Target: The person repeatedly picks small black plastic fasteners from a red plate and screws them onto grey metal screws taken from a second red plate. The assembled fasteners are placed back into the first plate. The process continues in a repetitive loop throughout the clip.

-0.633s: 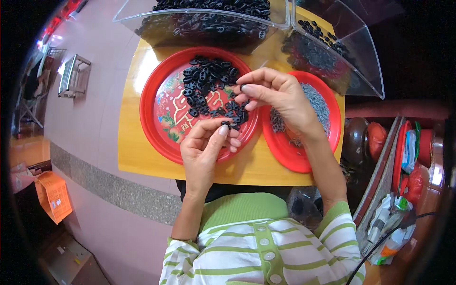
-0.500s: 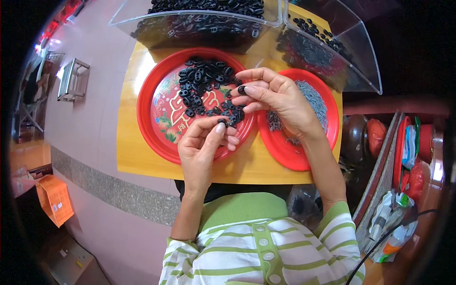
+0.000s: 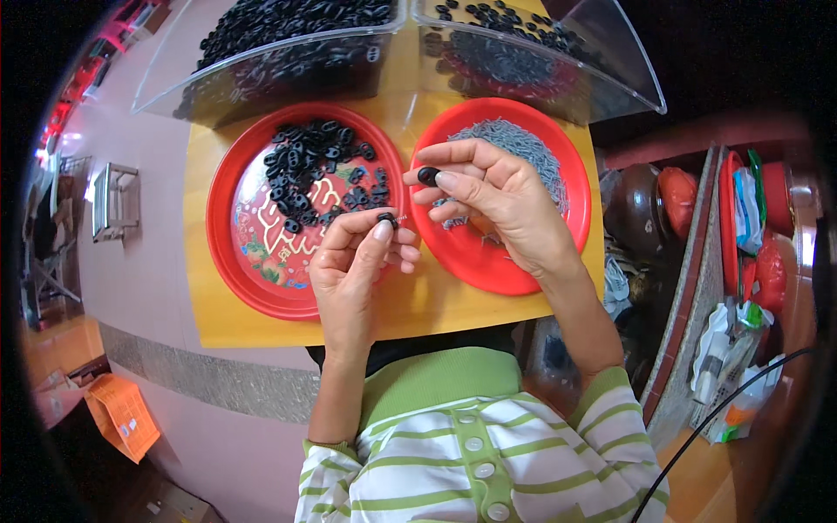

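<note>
My left hand (image 3: 349, 270) is closed, thumb and forefinger pinching a small black plastic piece (image 3: 388, 220) near the right rim of a red patterned tray (image 3: 228, 277). Up and to its right, my right hand (image 3: 501, 199) pinches a rounded black plastic piece (image 3: 428, 176) between thumb and fingers, over the left side of a red plate (image 3: 523, 281). The two pieces are apart. In the tray lies a heap of black two-holed plastic pieces (image 3: 301, 166). Small grey springs (image 3: 523, 144) are piled on the plate, partly hidden by my right hand.
At the table's far side stand two clear bins, the left bin (image 3: 261, 61) full of black pieces and the right bin (image 3: 602, 78) with fewer. The yellow table (image 3: 261, 336) ends close to my body. Bags and jars (image 3: 676, 196) crowd the right; a metal stool (image 3: 115, 202) stands left.
The whole view has shifted, so the tray and plate appear further left. Relative to them, both hands have moved right, and the two held pieces are slightly closer together.
</note>
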A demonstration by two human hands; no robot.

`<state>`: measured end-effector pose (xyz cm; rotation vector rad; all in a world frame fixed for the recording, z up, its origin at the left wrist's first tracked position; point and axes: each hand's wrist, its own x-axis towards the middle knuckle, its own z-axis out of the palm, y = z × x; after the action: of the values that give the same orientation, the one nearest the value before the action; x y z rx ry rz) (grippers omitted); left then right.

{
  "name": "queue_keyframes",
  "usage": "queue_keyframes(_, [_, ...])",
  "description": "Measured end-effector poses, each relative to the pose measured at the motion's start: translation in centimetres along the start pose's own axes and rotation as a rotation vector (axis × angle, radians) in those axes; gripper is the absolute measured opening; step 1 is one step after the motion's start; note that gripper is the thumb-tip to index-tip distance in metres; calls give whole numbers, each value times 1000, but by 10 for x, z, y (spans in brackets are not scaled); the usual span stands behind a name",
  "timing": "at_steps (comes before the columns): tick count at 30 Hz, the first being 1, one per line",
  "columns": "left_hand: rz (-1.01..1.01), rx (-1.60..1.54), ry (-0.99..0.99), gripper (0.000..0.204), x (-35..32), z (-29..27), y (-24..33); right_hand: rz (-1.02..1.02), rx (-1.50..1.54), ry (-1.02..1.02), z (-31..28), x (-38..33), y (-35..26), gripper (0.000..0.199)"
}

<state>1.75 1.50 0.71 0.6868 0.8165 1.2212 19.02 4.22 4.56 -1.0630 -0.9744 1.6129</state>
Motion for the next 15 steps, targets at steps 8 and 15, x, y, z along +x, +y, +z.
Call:
queue_keyframes(8, [4,3,-3,13,10,16,-4,-111,-92,47,-14,-17,11,16])
queue_keyframes(15, [-29,-20,-56,12,13,17,-9,-47,47,77,-16,-19,16,16])
